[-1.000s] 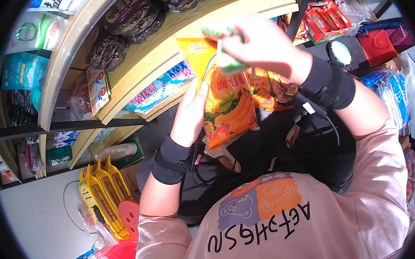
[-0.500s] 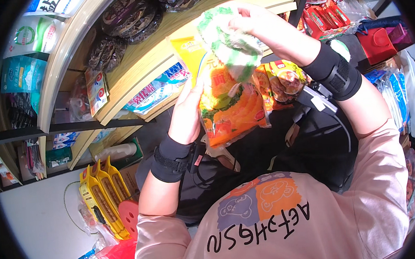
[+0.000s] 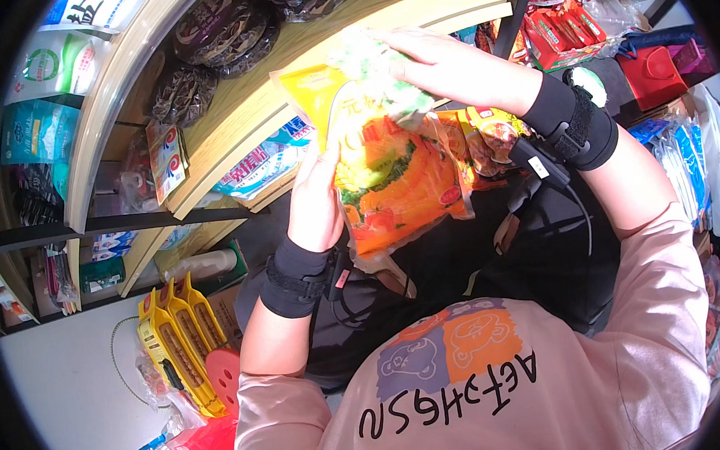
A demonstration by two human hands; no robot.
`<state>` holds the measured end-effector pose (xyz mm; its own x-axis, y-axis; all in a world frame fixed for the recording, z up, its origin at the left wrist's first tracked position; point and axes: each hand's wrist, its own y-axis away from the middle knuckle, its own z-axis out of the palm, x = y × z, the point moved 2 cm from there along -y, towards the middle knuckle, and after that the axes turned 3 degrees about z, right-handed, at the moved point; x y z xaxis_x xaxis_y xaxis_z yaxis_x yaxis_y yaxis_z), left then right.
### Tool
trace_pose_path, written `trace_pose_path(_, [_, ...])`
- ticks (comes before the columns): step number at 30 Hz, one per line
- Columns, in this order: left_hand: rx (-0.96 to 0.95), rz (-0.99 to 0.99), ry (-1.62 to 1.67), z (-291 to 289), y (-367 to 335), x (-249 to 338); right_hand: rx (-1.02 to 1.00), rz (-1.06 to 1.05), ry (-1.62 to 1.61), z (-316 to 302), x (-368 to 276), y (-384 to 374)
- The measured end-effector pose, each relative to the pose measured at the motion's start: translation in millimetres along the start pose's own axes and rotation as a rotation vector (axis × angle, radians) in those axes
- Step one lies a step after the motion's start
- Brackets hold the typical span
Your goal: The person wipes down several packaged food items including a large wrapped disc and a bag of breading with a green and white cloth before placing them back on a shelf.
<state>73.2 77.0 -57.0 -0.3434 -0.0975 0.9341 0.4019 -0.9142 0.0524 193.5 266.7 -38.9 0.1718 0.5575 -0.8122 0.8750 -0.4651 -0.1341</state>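
Observation:
An orange and yellow plastic food packet (image 3: 407,193) with a fruit and vegetable print hangs in front of the shelf, tilted. My left hand (image 3: 316,201) grips it by the left edge, the thumb lying on its front. Against the packet's upper part my right hand (image 3: 441,63) presses a fluffy green and white cloth (image 3: 391,91). The right fingers stretch over the cloth, and their tips are washed out by bright light. Behind the packet's right side shows another packet (image 3: 491,139) with food pictures, in red and yellow.
A curved wooden shelf (image 3: 413,7) runs across the top, bearing dark wrapped round packs (image 3: 224,27). Blue and white packets (image 3: 254,170) sit on the tier below. Yellow packs (image 3: 178,343) stand lower left. A red box of sachets (image 3: 566,27) is at the upper right.
My right hand has moved down with the cloth, its fingers flattening over the packet's top. The packet has tilted slightly, its top shifting left.

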Motion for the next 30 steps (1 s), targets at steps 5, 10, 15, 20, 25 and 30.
trace_pose_path(5, [0.031, -0.018, 0.105, 1, -2, 2, -0.14, -0.121, 0.235, -6, -13, 5])
trace_pose_path(10, [-0.015, 0.054, -0.088, -3, -3, -4, 0.127, -0.292, 0.32, 8, -3, 5])
trace_pose_path(15, [-0.008, 0.0, -0.217, -6, -4, -11, 0.152, -0.228, 0.284, 10, 8, -1])
trace_pose_path(20, [-0.12, -0.049, -0.289, 1, -2, -11, 0.018, 0.012, -0.099, 0, -29, 6])
trace_pose_path(25, [-0.146, -0.084, -0.152, 0, -3, -11, 0.356, -0.495, 0.412, 13, -7, 1])
trace_pose_path(30, [-0.025, -0.07, -0.037, 5, -5, -1, 0.201, -0.225, 0.314, -4, 31, -8])
